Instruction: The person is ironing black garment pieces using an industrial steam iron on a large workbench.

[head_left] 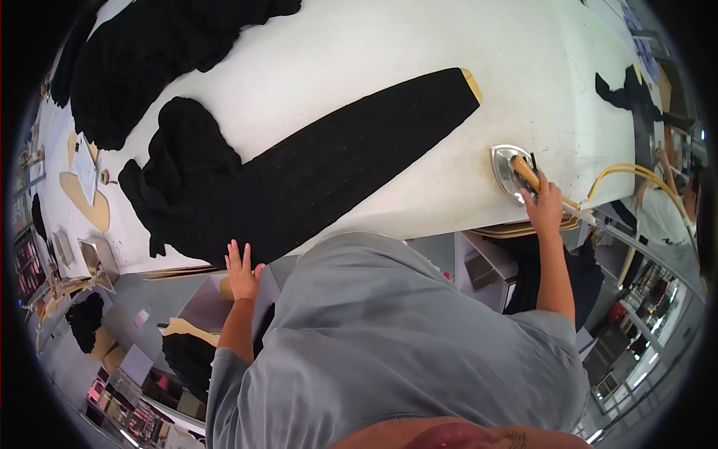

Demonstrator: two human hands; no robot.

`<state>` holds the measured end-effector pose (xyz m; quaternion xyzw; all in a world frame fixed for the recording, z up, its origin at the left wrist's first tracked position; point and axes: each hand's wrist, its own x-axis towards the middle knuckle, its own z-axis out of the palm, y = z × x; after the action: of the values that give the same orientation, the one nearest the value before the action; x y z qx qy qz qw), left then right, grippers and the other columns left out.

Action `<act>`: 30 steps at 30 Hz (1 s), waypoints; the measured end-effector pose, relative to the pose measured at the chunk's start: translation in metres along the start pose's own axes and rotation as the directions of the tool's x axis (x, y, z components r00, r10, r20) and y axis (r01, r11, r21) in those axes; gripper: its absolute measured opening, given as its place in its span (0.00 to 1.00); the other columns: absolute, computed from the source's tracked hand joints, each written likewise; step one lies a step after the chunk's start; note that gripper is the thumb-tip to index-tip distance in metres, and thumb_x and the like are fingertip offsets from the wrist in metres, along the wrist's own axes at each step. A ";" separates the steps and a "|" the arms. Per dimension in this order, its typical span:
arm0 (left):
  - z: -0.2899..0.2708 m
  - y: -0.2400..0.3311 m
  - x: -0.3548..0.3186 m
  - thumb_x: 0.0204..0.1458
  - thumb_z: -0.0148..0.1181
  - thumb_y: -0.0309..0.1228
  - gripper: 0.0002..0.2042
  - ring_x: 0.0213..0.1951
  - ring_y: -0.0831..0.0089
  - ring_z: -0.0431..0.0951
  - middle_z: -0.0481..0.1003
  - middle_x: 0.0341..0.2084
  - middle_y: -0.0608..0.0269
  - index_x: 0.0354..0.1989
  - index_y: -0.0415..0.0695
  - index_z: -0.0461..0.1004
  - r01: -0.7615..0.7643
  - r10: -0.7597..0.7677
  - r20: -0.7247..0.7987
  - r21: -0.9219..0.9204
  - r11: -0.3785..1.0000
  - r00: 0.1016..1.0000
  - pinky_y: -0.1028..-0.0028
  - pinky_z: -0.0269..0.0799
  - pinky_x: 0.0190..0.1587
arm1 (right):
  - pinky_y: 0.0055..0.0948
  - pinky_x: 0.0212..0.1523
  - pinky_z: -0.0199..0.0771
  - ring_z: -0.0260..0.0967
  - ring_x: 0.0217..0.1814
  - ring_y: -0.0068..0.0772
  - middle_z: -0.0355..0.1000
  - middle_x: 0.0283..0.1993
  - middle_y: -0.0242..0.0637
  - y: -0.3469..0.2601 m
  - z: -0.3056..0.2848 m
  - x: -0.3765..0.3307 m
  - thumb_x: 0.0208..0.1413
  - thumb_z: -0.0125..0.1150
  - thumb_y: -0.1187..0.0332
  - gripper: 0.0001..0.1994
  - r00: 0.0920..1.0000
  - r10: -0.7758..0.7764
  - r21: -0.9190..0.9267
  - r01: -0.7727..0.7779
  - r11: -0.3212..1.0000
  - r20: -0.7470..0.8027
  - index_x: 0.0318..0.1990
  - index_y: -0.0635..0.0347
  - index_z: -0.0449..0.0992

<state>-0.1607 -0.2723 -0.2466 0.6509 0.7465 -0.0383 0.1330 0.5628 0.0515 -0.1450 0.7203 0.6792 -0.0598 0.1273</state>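
Head view: left hand (241, 271) lying flat with fingers spread, pressing the near edge of a long black knitted sleeve piece (329, 161) stretched over a tan form board (472, 84) on the white ironing table (359, 52). Right hand (544, 206) clenching the wooden handle of a steam iron (509, 173), sitting on the table just beyond the sleeve's end, yellow hose (624, 173) trailing right. More black garments (149, 52) piling at the far left.
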 end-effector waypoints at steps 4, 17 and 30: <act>-0.017 0.004 0.022 0.52 0.66 0.50 0.42 0.76 0.46 0.49 0.46 0.77 0.47 0.74 0.51 0.58 -0.059 0.059 -0.032 -0.003 0.998 0.998 0.47 0.47 0.74 | 0.41 0.43 0.77 0.77 0.39 0.49 0.81 0.41 0.42 -0.018 -0.034 0.050 0.59 0.66 0.53 0.31 0.977 0.109 -0.023 -0.106 0.994 0.185 0.68 0.56 0.70; -0.040 -0.012 0.058 0.30 0.78 0.57 0.64 0.78 0.51 0.42 0.40 0.79 0.50 0.78 0.46 0.49 -0.034 0.034 0.111 -0.005 0.999 0.993 0.49 0.43 0.76 | 0.29 0.30 0.73 0.70 0.23 0.29 0.76 0.30 0.36 -0.241 -0.053 0.149 0.59 0.66 0.49 0.23 0.978 -0.148 0.516 0.052 0.855 0.147 0.47 0.63 0.81; -0.035 -0.071 0.072 0.68 0.45 0.49 0.31 0.75 0.63 0.56 0.59 0.74 0.62 0.74 0.43 0.59 0.144 -0.139 0.055 -0.591 0.794 0.989 0.71 0.56 0.71 | 0.39 0.37 0.76 0.76 0.32 0.43 0.79 0.30 0.42 -0.495 -0.037 -0.050 0.58 0.64 0.45 0.25 0.921 -0.386 0.251 0.363 0.897 0.045 0.39 0.63 0.81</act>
<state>-0.2436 -0.2058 -0.2395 0.5189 0.7668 0.1843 0.3298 0.0646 0.0355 -0.1471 0.5823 0.7863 -0.1980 0.0580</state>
